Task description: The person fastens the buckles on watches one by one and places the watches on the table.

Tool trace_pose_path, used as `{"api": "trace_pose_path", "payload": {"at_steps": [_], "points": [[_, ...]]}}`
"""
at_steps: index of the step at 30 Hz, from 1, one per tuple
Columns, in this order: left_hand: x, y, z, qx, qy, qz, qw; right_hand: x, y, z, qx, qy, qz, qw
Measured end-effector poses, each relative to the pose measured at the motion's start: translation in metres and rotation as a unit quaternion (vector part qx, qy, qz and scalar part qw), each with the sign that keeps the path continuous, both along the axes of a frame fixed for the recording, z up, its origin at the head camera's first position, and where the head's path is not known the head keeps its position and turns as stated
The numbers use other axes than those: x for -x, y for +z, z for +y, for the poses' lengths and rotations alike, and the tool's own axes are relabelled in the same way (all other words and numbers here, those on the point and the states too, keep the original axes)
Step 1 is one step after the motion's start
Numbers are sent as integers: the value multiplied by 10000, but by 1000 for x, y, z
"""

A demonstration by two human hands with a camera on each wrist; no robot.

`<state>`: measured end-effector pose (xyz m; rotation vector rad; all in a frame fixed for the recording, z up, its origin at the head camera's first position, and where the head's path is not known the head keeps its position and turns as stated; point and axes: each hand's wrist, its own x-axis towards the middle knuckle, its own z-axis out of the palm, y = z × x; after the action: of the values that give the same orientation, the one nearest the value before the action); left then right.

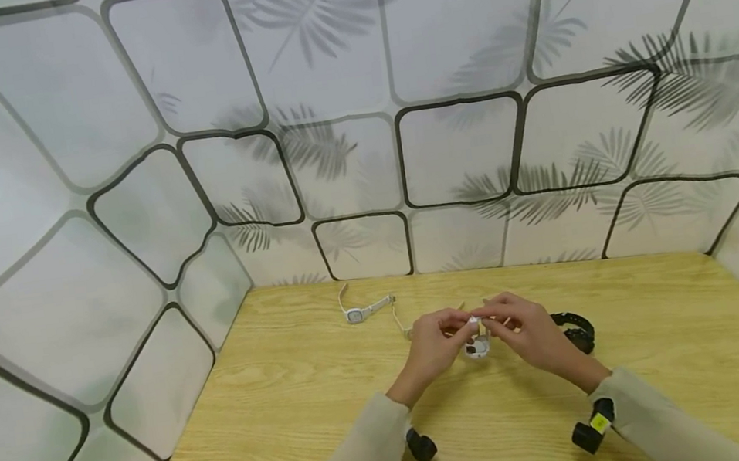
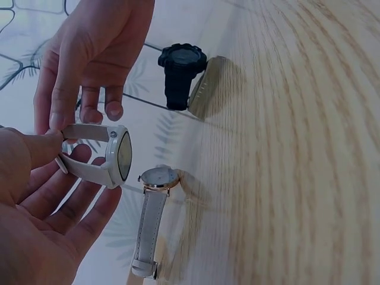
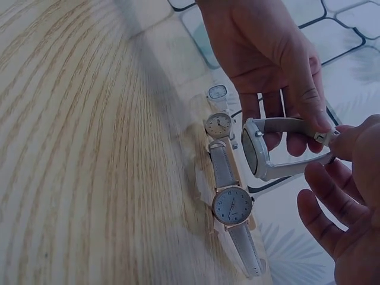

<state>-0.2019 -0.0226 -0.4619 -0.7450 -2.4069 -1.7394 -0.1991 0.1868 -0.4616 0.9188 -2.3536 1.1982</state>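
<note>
A white wristwatch (image 1: 477, 349) is held up over the table between both hands, its strap bent into a loop. My left hand (image 1: 435, 345) grips the strap, with the thumb pressed near the buckle end in the right wrist view. From the other side my right hand (image 1: 524, 328) pinches the strap ends by the buckle (image 3: 326, 137). Fingertips partly hide how the ends meet. In the left wrist view the watch case (image 2: 122, 155) faces away from the hands.
Behind the hands lie a rose-gold watch with a grey strap (image 3: 232, 205), another round-faced watch (image 3: 219, 124) and a small white watch (image 1: 355, 316). A black watch (image 1: 578, 334) stands beside my right hand. Patterned fabric (image 1: 457, 149) hangs around the wooden table (image 1: 281, 413).
</note>
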Motion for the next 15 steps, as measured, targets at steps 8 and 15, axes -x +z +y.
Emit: {"api": "trace_pose_path", "payload": {"at_steps": [8,15], "points": [[3,1,1,-111,116,-353,9992,1,0,1,-23,-90,-8,10000],[8,3,0,-811,159,-944,9921,1,-2,4,-155,-155,-257,9994]]}}
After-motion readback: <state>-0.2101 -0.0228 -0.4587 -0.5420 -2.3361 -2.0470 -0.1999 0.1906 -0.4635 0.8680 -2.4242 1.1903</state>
